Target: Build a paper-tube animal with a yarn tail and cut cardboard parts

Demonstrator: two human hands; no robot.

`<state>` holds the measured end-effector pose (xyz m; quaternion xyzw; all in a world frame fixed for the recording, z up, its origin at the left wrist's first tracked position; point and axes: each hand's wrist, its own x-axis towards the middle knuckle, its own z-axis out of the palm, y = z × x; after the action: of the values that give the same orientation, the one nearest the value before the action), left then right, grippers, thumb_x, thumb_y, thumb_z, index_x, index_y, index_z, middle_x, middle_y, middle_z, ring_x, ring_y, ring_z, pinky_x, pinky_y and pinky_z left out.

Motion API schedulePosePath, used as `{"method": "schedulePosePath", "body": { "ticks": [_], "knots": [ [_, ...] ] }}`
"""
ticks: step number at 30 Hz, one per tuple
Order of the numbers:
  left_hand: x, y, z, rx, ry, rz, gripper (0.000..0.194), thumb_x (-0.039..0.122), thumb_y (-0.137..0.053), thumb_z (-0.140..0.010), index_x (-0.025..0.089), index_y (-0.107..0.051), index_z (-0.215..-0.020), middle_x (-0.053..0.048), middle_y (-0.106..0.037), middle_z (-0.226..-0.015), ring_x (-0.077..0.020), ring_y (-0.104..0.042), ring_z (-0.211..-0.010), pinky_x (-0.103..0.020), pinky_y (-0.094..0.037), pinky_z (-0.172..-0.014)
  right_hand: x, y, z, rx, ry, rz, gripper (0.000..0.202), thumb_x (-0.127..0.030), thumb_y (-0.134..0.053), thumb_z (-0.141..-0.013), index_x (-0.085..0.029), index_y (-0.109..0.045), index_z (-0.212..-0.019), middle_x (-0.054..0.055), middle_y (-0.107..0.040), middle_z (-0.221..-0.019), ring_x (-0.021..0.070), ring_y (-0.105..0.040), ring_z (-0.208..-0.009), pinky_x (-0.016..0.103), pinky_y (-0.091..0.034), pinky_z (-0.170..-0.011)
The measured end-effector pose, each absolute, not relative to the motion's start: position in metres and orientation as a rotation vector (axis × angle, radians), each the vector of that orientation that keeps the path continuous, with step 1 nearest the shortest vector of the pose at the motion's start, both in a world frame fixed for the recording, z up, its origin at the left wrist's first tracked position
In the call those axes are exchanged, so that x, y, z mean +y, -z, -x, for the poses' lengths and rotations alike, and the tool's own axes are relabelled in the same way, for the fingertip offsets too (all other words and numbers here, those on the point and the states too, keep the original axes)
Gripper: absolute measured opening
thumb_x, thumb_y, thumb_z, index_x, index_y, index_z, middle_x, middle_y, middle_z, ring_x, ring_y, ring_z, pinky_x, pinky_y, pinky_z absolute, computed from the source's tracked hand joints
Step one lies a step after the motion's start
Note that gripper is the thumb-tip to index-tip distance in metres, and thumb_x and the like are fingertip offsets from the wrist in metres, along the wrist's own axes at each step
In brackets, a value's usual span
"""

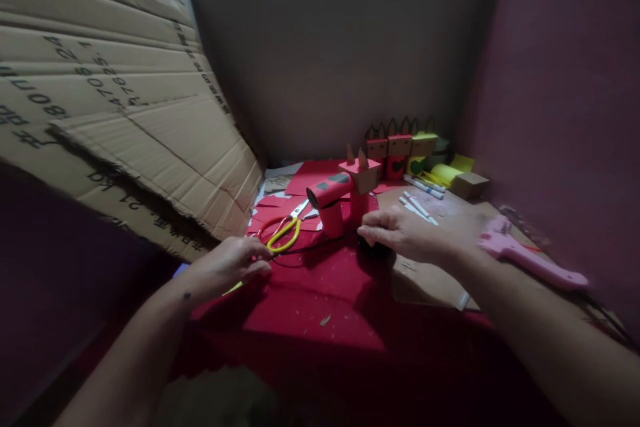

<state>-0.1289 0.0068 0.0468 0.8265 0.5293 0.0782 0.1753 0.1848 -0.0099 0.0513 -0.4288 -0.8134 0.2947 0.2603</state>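
While a red paper-tube animal with a brown cardboard face [334, 193] stands at the frame's centre, the right hand [393, 230] is curled just below, its hold unclear. Left of centre, the left hand [240, 259], fingers narrowed, is near red-and-yellow-handled metal scissors [296, 215]; I cannot tell its hold. 3 red or yellow paper figures [400, 141] stand right of centre.
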Motion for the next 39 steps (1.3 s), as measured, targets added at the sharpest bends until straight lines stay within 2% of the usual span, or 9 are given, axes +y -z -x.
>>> {"method": "schedulePosePath", "body": {
  "ticks": [5,7,9,11,16,19,25,34,39],
  "knots": [
    [-0.008,-0.063,0.094,1.391,-0.541,-2.591,0.028,0.035,-0.053,-0.079,0.02,-0.062,-0.1,-0.007,-0.06,-0.095,-0.019,-0.056,-0.081,-0.031,-0.043,-0.073,-0.013,-0.052,-0.178,-2.273,-0.763,1.158,0.029,-0.029,-0.045,-0.084,-0.019,-0.045,-0.057,-0.003,-0.039,-0.05,0.0087,-0.034,-0.047,0.026,-0.026,-0.047],
    [-0.016,-0.067,0.061,1.225,-0.726,-2.31,0.029,0.034,-0.056,-0.078,0.02,-0.059,-0.103,-0.004,-0.06,-0.086,-0.0143,-0.055,-0.07,-0.026,-0.044,-0.063,-0.013,-0.053,-0.177,-2.29,-0.742,1.161,0.029,-0.029,-0.045,-0.084,-0.019,-0.046,-0.058,-0.004,-0.038,-0.05,0.0086,-0.033,-0.047,0.026,-0.026,-0.047],
    [-0.022,-0.065,0.03,1.035,-0.642,-1.903,0.046,0.029,-0.058,-0.075,0.019,-0.047,-0.118,0.0,-0.058,-0.075,-0.0102,-0.051,-0.052,-0.022,-0.039,-0.045,-0.013,-0.054,-0.177,-2.281,-0.737,1.153,0.027,-0.028,-0.045,-0.084,-0.018,-0.048,-0.06,-0.003,-0.041,-0.051,0.0086,-0.034,-0.047,0.026,-0.026,-0.047],
    [-0.022,-0.059,0.007,0.874,-0.569,-1.719,0.053,0.026,-0.058,-0.073,0.018,-0.041,-0.124,0.001,-0.056,-0.071,-0.0105,-0.053,-0.05,-0.02,-0.038,-0.04,-0.013,-0.054,-0.178,-2.265,-0.752,1.122,0.024,-0.027,-0.045,-0.084,-0.018,-0.051,-0.063,-0.002,-0.044,-0.054,0.0088,-0.037,-0.049,0.025,-0.028,-0.048],
    [-0.015,-0.045,-0.008,0.957,-0.567,-2.01,0.02,0.024,-0.045,-0.083,0.017,-0.06,-0.095,0.005,-0.047,-0.053,-0.0067,-0.043,-0.042,-0.018,-0.034,-0.04,-0.014,-0.052,-0.182,-2.243,-0.802,1.134,0.028,-0.031,-0.045,-0.084,-0.017,-0.051,-0.06,-0.004,-0.039,-0.052,0.0085,-0.034,-0.049,0.024,-0.026,-0.046],
    [-0.012,-0.043,-0.004,0.941,-0.719,-2.444,0.02,0.023,-0.044,-0.085,0.018,-0.063,-0.079,0.003,-0.05,-0.057,-0.0081,-0.044,-0.051,-0.02,-0.036,-0.051,-0.013,-0.052,-0.185,-2.224,-0.882,1.135,0.03,-0.034,-0.045,-0.085,-0.017,-0.052,-0.062,-0.002,-0.044,-0.054,0.0085,-0.036,-0.05,0.024,-0.027,-0.046],
    [-0.013,-0.049,-0.001,0.973,-0.73,-2.613,0.021,0.022,-0.047,-0.084,0.018,-0.063,-0.073,0.003,-0.051,-0.058,-0.0087,-0.045,-0.054,-0.02,-0.034,-0.053,-0.011,-0.051,-0.194,-2.141,-1.029,1.017,0.034,-0.043,-0.045,-0.084,-0.015,-0.058,-0.068,-0.001,-0.05,-0.06,0.0091,-0.041,-0.054,0.023,-0.032,-0.05],
    [-0.015,-0.046,-0.006,1.037,-0.602,-2.178,0.03,0.031,-0.046,-0.084,0.017,-0.051,-0.059,0.006,-0.044,-0.046,-0.0065,-0.039,-0.043,-0.019,-0.03,-0.043,-0.012,-0.049,-0.201,-1.969,-1.219,0.956,0.021,-0.034,-0.054,-0.078,-0.014,-0.059,-0.073,0.0,-0.054,-0.06,0.0101,-0.048,-0.054,0.023,-0.036,-0.049],
    [-0.015,-0.042,-0.009,0.99,-0.611,-1.988,0.027,0.038,-0.048,-0.084,0.015,-0.062,-0.08,0.007,-0.04,-0.048,-0.0054,-0.036,-0.04,-0.018,-0.027,-0.038,-0.01,-0.048,-0.199,-1.91,-1.194,0.936,0.021,-0.034,-0.055,-0.077,-0.014,-0.056,-0.071,-0.001,-0.052,-0.058,0.01,-0.047,-0.053,0.024,-0.036,-0.048]
  ]
}}
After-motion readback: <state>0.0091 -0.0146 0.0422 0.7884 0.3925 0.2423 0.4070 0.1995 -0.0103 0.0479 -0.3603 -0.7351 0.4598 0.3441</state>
